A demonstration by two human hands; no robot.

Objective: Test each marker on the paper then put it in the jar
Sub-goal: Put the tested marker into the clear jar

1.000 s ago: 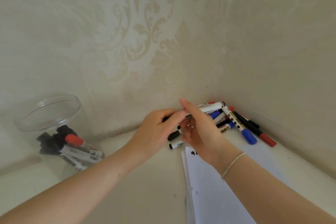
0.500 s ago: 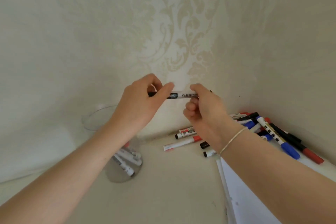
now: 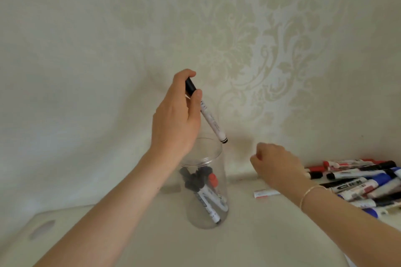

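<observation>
At the far left a pale table (image 3: 65, 234) runs under the left forearm. The left hand (image 3: 175, 123) pinches a capped black marker (image 3: 211, 121) between thumb and fingers just below its cap, above the clear jar (image 3: 206, 191). The marker's long axis slants down and to the right, its lower end hanging just beyond the jar's right rim, so the mouth lies below and slightly left of that tip. Dropping it in likely calls for tipping the marker nearer upright and bringing its lower end back over the opening. Several markers already stand inside. Further right, the right hand (image 3: 275, 165), fingers loosely curled and holding nothing, hovers near the pile of markers (image 3: 358, 182) lying against the wall.
</observation>
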